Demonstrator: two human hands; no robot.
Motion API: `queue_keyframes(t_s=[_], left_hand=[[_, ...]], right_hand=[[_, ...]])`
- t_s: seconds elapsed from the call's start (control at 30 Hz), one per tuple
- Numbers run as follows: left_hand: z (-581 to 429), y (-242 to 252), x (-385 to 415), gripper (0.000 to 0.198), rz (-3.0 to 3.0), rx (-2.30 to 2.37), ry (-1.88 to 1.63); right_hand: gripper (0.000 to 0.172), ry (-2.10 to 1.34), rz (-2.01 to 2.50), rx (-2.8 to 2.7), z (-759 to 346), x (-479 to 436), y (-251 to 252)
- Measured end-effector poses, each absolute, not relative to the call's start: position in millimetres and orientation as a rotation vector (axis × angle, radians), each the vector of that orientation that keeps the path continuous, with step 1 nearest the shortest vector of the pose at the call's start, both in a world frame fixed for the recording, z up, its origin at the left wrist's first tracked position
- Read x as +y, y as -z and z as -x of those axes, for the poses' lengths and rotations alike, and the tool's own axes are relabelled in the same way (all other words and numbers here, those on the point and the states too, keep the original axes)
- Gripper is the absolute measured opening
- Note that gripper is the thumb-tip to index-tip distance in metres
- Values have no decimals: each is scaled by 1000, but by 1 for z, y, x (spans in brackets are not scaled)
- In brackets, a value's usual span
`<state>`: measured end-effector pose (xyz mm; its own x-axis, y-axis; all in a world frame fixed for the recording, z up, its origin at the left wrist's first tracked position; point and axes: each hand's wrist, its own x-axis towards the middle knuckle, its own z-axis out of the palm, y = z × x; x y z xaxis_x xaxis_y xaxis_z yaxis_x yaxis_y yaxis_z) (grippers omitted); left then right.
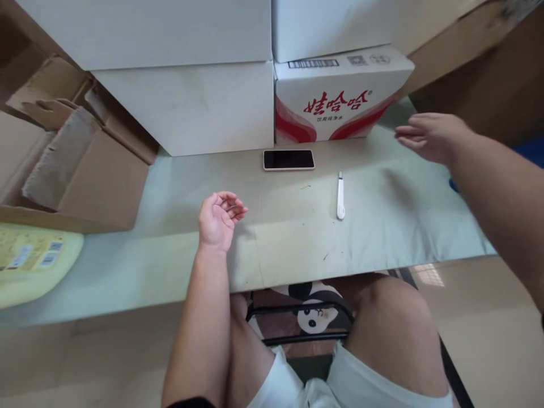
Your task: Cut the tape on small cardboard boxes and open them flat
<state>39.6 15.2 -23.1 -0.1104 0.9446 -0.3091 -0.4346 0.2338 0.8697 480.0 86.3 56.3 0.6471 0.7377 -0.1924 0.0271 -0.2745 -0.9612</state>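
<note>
My left hand (221,221) hovers above the cloth-covered table (280,226), palm turned up and inward, fingers loosely curled and apart, with nothing in it. On the right, my right hand (431,136) is raised over the table near the printed carton, fingers stretched out and holding nothing. Between the hands lies a white utility knife (340,198), its tip pointing away from me. Beyond it, a phone (289,160) with a dark screen and a pinkish edge rests flat in front of the boxes. Neither hand touches the knife or the phone.
Large white boxes (212,107) are stacked at the back, beside a red-and-white carton (335,105). Open brown cardboard boxes (97,175) stand at the left, behind a yellow package (38,260). A blue item (529,152) is partly hidden behind my right arm.
</note>
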Motion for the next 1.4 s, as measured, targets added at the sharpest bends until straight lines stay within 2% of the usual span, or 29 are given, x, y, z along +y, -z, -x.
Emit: queue_keyframes(t_s=[0.17,0.3,0.47,0.6,0.73,0.87,1.03,1.1,1.23,1.4], left_hand=[[-32,19,16,29,-573,1113,-1330],[-25,16,10,30,-557,1086,-1353],[-13,10,-3,30,-503,1008,-1440],[7,4,-8,27,-371,979,-1610],[33,2,-10,23,-205,1015,-1834],[48,3,-10,22,-198,1046,-1971],[50,5,-9,29,-167,1065,-2032],[52,6,-9,29,-151,1052,-2058],[55,7,-17,29,-290,1144,-2141],[61,14,-32,26,-797,1499,-2414]], right_hand=[[12,-1089,1740,-786,-431,68,-21],[7,-1158,1808,-921,-414,39,-7],[8,-1175,1776,-1261,-383,35,-18],[11,-1104,1699,-1661,-310,46,-36],[22,-836,1540,-2174,-198,56,-52],[28,-801,1151,-2532,-81,55,-72],[63,-705,840,-2668,23,44,-92],[60,-634,862,-2731,46,46,-89],[36,-488,1022,-2746,58,60,-73],[33,-545,962,-2486,9,73,-50]])
